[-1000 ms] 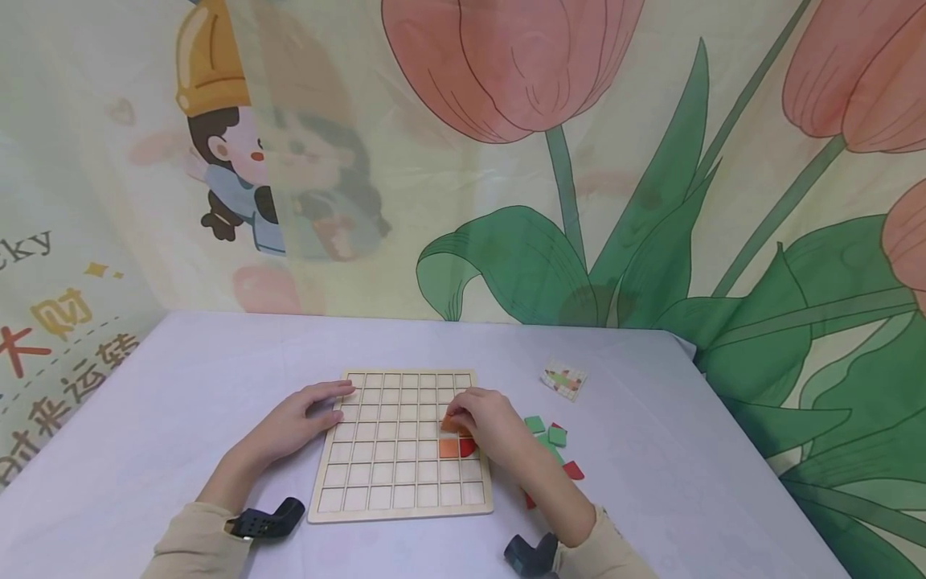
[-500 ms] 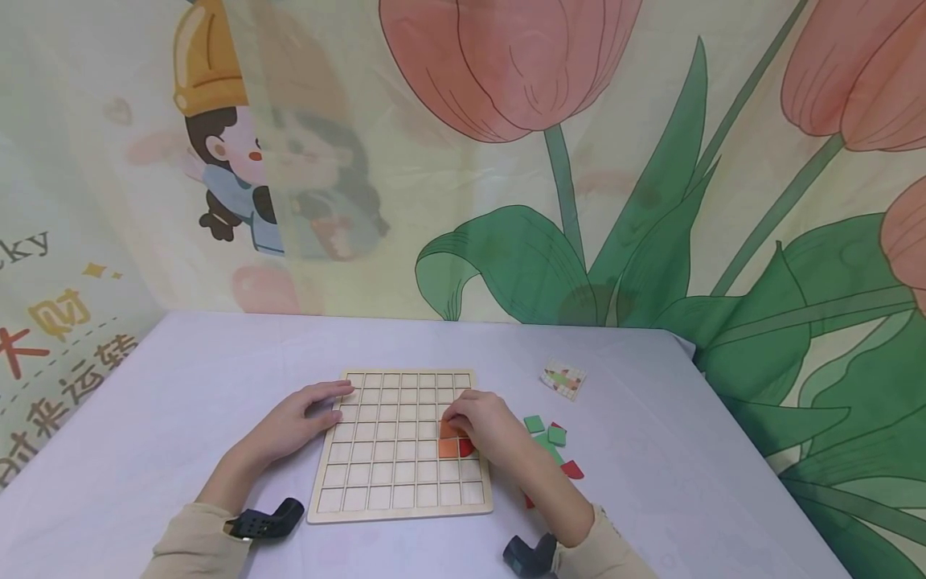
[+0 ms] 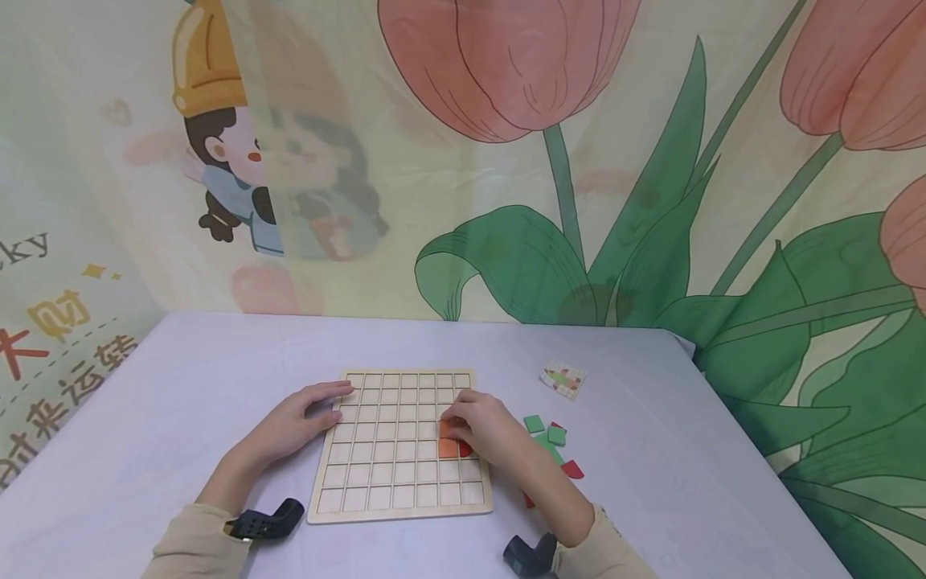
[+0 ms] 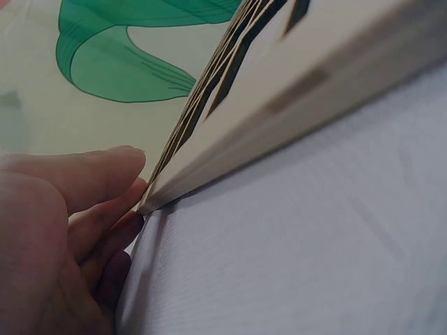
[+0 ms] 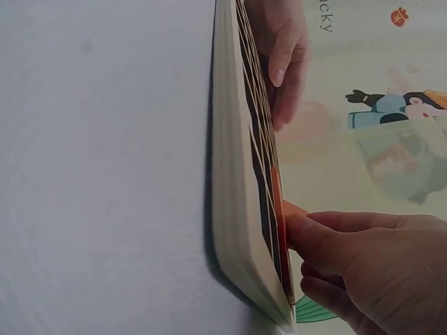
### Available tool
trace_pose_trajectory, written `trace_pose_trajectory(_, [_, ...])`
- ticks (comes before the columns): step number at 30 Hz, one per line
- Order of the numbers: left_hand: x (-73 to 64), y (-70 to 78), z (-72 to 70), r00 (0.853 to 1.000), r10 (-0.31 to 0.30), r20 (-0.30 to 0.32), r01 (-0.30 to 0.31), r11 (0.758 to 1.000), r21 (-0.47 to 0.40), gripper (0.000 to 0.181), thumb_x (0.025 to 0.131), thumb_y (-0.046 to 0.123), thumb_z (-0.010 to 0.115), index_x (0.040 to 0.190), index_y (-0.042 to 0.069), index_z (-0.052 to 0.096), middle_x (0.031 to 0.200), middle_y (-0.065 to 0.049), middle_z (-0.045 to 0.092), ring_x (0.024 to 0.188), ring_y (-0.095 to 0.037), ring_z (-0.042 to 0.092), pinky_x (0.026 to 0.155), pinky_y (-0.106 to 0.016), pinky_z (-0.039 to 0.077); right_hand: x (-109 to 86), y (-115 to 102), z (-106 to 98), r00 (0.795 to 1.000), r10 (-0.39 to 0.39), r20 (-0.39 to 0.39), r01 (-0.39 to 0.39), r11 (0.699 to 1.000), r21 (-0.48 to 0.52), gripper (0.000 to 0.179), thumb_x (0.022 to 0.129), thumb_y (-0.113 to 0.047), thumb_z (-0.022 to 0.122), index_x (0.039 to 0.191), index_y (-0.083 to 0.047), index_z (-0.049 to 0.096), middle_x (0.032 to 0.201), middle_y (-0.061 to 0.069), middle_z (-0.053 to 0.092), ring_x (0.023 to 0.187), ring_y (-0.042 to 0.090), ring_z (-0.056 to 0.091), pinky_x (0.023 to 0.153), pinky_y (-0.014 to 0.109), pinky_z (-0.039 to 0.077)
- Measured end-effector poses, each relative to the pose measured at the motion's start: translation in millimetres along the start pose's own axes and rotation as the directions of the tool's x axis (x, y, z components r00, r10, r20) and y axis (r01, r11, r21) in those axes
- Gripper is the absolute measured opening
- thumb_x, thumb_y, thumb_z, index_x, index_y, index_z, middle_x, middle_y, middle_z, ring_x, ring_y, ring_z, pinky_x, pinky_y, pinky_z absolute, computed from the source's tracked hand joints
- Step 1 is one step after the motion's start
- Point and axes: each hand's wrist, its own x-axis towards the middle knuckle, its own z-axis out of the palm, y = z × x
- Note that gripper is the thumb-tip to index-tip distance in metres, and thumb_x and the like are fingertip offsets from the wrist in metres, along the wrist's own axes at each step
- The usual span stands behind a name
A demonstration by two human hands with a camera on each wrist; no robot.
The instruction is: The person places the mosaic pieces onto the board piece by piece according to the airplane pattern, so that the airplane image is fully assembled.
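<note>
A wooden grid board (image 3: 383,474) lies on the white table. My left hand (image 3: 300,422) rests at its left edge, fingers and thumb extended against the rim; the left wrist view shows the fingertips (image 4: 129,164) at the board's corner. Over the right part of the grid, my right hand (image 3: 492,426) pinches an orange tile (image 5: 295,208) between thumb and fingers, low at the board. Just below it in the grid are another orange tile (image 3: 448,449) and a red tile (image 3: 465,450), the red one partly hidden by the hand.
Right of the board lie several loose green tiles (image 3: 534,424) and red tiles (image 3: 572,469), some hidden behind the right forearm. Farther back is a small pattern card (image 3: 563,379). A printed backdrop (image 3: 347,281) stands behind the table's far edge.
My right hand has brought the pinched orange tile slightly down, from tilted above the grid to right by the other orange tile. The left hand stays where it was.
</note>
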Motion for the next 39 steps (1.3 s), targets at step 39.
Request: trace_pose_trajectory(39, [1.3,-1.4,1.7,1.000,-0.022,-0.004,0.022,1.000,-0.005,0.043,0.091,0.023,0.061,0.133,0.015,0.056,0.146,-0.014,0.043,0.139,-0.042,0.029,0.111,-0.063,0.021,-0.1,0.6,1.0,0.999,0.022,0.024,-0.021,0.998,-0.054,0.017,0.083,-0.023,0.073,0.099,-0.016,0.075,0.090,-0.007,0.064,0.080,0.004,0.056,0.071,0.015,0.052])
